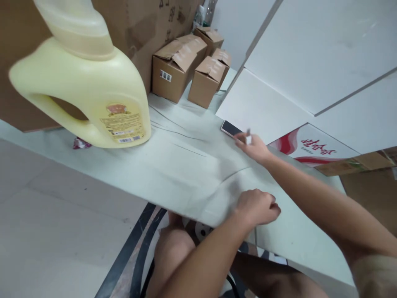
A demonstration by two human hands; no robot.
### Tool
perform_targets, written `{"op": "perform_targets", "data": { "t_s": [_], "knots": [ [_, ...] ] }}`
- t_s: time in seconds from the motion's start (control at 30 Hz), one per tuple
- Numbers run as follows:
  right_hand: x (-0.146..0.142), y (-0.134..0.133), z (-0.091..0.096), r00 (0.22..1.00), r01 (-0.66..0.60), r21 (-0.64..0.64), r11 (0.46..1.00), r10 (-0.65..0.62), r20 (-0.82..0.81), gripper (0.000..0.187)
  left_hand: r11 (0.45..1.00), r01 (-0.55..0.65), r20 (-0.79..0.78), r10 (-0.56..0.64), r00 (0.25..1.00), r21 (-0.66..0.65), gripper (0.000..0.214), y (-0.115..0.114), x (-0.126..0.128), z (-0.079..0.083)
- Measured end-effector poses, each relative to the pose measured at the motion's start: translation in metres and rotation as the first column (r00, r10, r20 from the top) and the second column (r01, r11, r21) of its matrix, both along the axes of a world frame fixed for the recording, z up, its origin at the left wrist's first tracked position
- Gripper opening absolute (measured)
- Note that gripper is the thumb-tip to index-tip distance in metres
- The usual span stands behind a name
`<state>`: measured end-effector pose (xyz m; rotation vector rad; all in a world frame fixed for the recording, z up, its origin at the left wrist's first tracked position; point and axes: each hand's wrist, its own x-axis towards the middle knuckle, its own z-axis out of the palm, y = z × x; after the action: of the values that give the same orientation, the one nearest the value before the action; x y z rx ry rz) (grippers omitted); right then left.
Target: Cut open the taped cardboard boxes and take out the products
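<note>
My right hand (256, 148) reaches over the pale green tabletop (186, 165). A small white piece with a grey tip (248, 137) sticks up from between its fingers; its kind is unclear. The fingertips are at the near end of a dark-screened phone (231, 129), which lies beside the white boxes; whether they touch it I cannot tell. Closer to the front edge, my left hand (257, 207) is closed with its fingers curled under. Whatever it may hold is hidden.
A large pale yellow jug (89, 91) stands at the left, near a small purple wrapper (81, 143). Several small cardboard boxes (170, 76) sit at the back. White boxes (266, 109) and a red-and-white box (310, 145) line the right side.
</note>
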<state>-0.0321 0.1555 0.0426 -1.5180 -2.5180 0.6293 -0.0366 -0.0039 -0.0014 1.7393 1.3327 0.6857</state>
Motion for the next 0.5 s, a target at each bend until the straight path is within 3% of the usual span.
{"op": "perform_targets", "data": {
  "t_s": [0.07, 0.13, 0.23, 0.37, 0.5],
  "knots": [
    [-0.064, 0.027, 0.002, 0.995, -0.088, 0.084, 0.993, 0.092, -0.048, 0.030, 0.999, 0.012, 0.016, -0.012, 1.000, -0.037, 0.025, 0.005, -0.005, 0.000],
    [-0.121, 0.058, 0.004, 0.952, -0.257, 0.323, 0.911, 0.296, -0.077, 0.030, 0.997, -0.001, 0.052, 0.005, 0.999, -0.071, 0.024, 0.009, -0.012, 0.000],
    [-0.184, 0.102, 0.008, 0.898, -0.345, 0.488, 0.802, 0.433, -0.076, 0.035, 0.988, -0.095, 0.091, 0.106, 0.990, -0.119, 0.021, 0.012, -0.022, 0.002],
    [-0.220, 0.139, 0.010, 0.927, -0.287, 0.547, 0.786, 0.373, -0.049, 0.050, 0.968, -0.147, 0.101, 0.170, 0.980, -0.203, 0.022, 0.012, -0.035, 0.005],
    [-0.215, 0.143, 0.009, 0.908, -0.366, 0.581, 0.727, 0.416, 0.051, 0.057, 0.962, -0.200, 0.138, 0.227, 0.964, -0.189, 0.025, 0.013, -0.041, 0.003]
  ]
}}
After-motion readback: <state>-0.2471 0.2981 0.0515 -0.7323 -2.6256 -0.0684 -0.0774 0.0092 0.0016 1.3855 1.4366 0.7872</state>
